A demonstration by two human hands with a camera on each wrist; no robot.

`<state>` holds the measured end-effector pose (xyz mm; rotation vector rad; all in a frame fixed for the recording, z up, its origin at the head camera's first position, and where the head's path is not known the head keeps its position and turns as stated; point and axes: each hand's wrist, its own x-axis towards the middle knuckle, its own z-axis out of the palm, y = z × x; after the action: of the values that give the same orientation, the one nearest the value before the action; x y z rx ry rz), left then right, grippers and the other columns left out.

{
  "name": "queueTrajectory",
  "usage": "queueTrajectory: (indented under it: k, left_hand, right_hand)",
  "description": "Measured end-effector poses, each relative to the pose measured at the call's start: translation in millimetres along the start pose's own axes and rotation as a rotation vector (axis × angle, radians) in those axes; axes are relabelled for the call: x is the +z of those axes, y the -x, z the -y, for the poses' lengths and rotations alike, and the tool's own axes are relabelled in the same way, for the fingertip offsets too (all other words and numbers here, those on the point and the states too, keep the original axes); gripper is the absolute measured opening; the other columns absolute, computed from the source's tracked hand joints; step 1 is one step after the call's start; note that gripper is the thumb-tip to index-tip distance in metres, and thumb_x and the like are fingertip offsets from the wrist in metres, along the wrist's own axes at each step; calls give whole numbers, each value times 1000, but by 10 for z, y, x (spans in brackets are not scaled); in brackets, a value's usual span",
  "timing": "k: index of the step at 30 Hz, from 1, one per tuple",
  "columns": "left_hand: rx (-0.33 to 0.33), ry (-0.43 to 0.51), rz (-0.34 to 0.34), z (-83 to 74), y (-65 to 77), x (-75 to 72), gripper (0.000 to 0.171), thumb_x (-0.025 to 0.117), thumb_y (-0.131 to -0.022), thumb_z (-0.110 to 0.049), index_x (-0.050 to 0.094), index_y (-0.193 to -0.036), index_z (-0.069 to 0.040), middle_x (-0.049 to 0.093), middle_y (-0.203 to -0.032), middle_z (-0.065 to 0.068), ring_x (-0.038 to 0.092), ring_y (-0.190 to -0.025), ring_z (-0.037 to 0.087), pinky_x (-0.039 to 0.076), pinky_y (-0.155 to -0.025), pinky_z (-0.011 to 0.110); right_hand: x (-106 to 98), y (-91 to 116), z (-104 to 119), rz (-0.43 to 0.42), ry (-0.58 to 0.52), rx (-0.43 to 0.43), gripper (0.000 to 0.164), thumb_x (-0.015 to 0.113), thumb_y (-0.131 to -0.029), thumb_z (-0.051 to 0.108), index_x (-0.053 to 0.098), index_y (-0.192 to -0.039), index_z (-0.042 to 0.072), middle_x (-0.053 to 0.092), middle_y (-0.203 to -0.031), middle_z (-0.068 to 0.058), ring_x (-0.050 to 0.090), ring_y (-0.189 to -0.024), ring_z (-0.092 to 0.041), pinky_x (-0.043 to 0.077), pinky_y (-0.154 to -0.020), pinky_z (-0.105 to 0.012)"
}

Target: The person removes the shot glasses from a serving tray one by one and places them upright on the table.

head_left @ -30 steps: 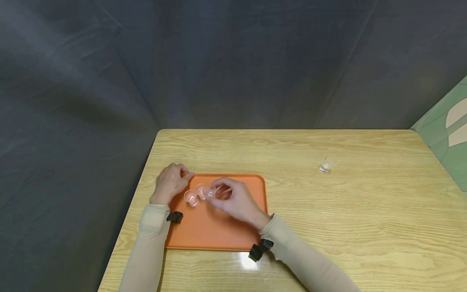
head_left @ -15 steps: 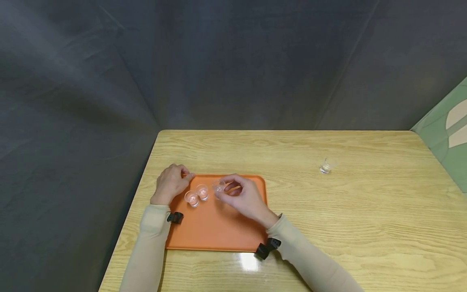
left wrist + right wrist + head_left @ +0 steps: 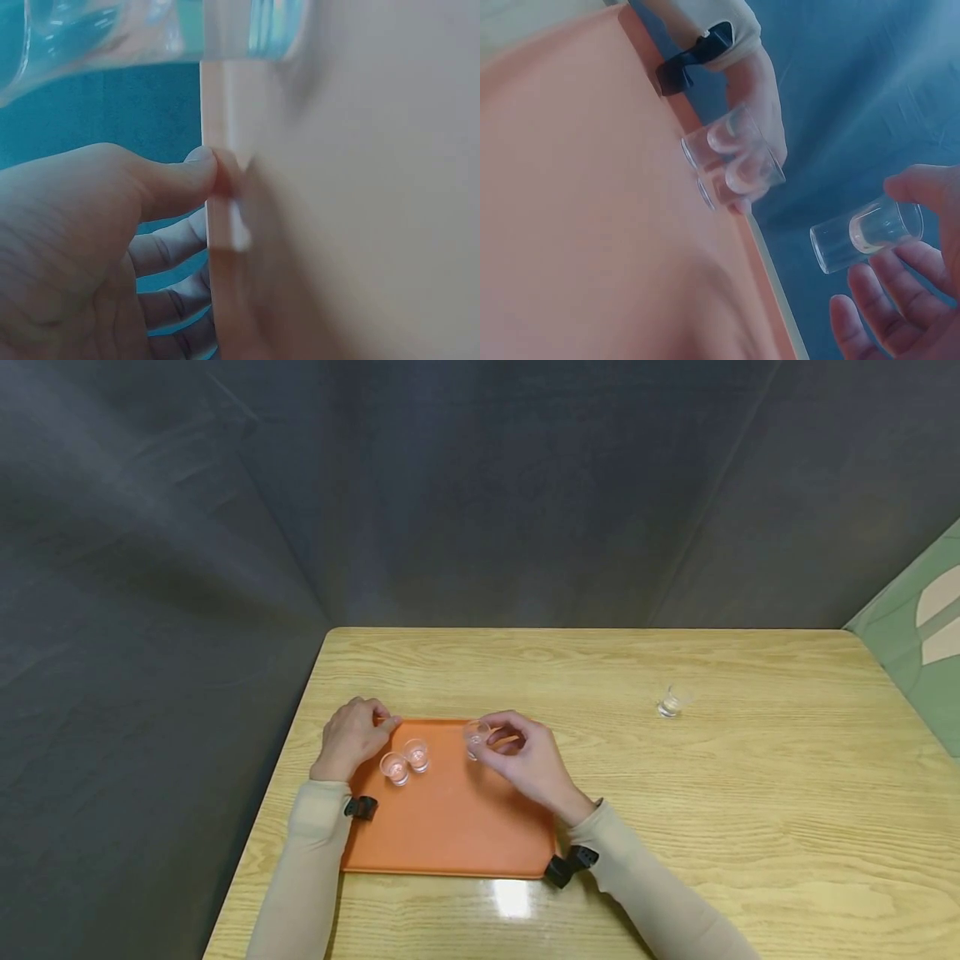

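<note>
An orange tray (image 3: 457, 827) lies on the table's left half. My left hand (image 3: 348, 742) grips its far-left corner; in the left wrist view the thumb (image 3: 180, 176) presses on the rim, with the other fingers on the outer side. Between thumb and fingertips, my right hand (image 3: 528, 764) holds a clear shot glass (image 3: 866, 234) by its upper part, above the tray near its back edge. Two more shot glasses, one at the front (image 3: 394, 768) and one behind it (image 3: 416, 756), stand upright side by side on the tray, right of my left hand.
A separate shot glass (image 3: 669, 702) stands on the wooden table (image 3: 750, 793) at the back right. Dark cloth (image 3: 510, 510) hangs behind the table and along its left side. Green patterned fabric (image 3: 922, 677) shows at the right edge.
My right hand has carried its shot glass rightward and slightly back, away from the two standing glasses. My left hand stays at the tray's corner.
</note>
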<state>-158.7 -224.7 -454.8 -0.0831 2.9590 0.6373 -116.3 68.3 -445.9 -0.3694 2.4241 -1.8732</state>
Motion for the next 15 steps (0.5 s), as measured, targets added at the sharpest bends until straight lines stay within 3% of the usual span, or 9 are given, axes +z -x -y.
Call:
queueTrajectory:
  k: [5,15]
  left_hand:
    - [3,-3,-7,-4,9,1,30,71,-102,-39,75,-109,-10,66,-103,13,62,-87,29,50,-73,44]
    - [5,-7,-14,-4,6,13,31,71,-103,-39,75,-109,-9,66,-103,13,62,-88,30,51,-76,45]
  right_hand:
    - [-104,15,-28,-16,3,22,30,88,-88,24,78,-116,15,76,-105,-8,73,-93,-21,62,-86,-37]
    - [-384,38,-181,-69,36,17,31,89,-89,24,78,-116,13,75,-105,-10,71,-93,-21,60,-81,-27]
